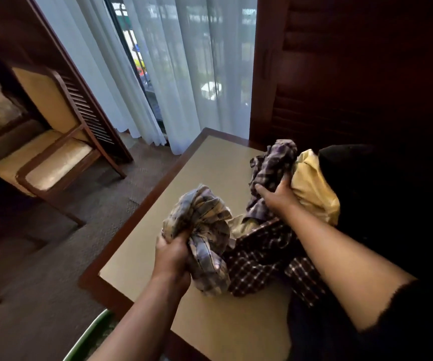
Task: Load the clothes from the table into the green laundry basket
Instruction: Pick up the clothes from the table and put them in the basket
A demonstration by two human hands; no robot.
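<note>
A heap of clothes lies on the right half of the tan-topped table (184, 321). My left hand (172, 256) grips a bunched pale plaid shirt (205, 227) near the table's middle. My right hand (279, 195) grips a purple plaid garment (275, 162) further back, beside a yellow garment (311, 186). A dark brown checked shirt (262, 259) lies between my arms, and black clothing (366, 183) fills the right side. A sliver of the green laundry basket's rim (90, 334) shows at the bottom left, under my left forearm.
A wooden armchair with cream cushions (51, 162) stands on the carpet to the left. White sheer curtains (179, 74) hang over the window behind the table. A dark louvred wooden panel (353, 74) rises at the back right.
</note>
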